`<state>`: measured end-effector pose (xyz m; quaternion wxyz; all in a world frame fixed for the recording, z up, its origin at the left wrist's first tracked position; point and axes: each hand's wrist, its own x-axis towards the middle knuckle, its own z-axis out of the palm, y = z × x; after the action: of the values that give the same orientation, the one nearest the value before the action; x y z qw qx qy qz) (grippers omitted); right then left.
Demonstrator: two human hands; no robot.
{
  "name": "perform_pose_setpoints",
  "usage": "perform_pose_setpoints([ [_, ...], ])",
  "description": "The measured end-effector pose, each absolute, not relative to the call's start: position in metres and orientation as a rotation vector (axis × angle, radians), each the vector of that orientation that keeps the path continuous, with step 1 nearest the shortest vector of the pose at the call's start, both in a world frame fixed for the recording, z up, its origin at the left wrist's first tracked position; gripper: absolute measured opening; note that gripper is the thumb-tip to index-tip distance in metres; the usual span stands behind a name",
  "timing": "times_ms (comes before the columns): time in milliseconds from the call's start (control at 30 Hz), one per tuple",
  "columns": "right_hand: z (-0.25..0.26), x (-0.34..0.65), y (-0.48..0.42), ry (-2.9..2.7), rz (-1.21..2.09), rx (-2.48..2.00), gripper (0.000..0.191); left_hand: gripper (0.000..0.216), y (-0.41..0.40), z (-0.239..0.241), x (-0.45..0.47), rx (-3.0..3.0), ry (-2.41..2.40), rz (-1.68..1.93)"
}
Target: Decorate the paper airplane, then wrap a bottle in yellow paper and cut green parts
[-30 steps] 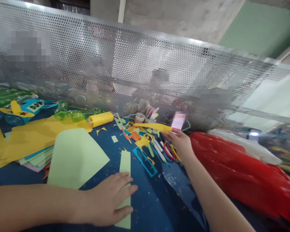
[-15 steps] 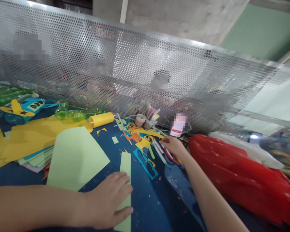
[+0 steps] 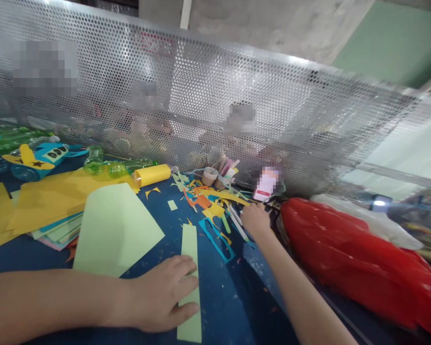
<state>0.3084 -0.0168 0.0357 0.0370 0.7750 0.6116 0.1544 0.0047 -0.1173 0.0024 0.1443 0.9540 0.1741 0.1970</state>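
My left hand [image 3: 165, 297] lies flat, fingers together, pressing the near end of a narrow light-green paper strip [image 3: 190, 244] onto the blue table [image 3: 233, 302]. My right hand [image 3: 255, 218] reaches forward to a heap of coloured paper scraps [image 3: 208, 199] and white pens [image 3: 237, 223]. Its fingers are curled down over something beside the pens. What they close on is hidden under the hand. A blue paper cutout [image 3: 215, 237] lies between the two hands.
A large light-green sheet [image 3: 115, 230] and a stack of yellow sheets [image 3: 50, 201] lie at left, with a yellow roll [image 3: 153, 175] and green bottles [image 3: 107, 167] behind. A red plastic bag [image 3: 345, 258] fills the right. A perforated metal screen [image 3: 201, 96] closes the back.
My right hand let go of a long yellow paper strip, came down and back toward the pens, and curled its fingers shut. My left hand stayed on the green strip.
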Motion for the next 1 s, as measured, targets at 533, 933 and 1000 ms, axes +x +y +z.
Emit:
perform_pose_setpoints([
  [533, 0.034, 0.315, 0.0, 1.968, 0.268, 2.582, 0.012, 0.04, -0.116, 0.009, 0.004, 2.698, 0.449, 0.443],
  [933, 0.037, 0.239, -0.064, 2.554, -1.636, 2.415, 0.032, 0.039, -0.1, 0.013, 0.004, 2.327, 0.707, 0.86],
  [1000, 0.028, 0.223, -0.083, 2.32, -2.348, 2.053, 0.028, 0.041, -0.089, 0.014, 0.006, 2.269, 0.851, 0.941],
])
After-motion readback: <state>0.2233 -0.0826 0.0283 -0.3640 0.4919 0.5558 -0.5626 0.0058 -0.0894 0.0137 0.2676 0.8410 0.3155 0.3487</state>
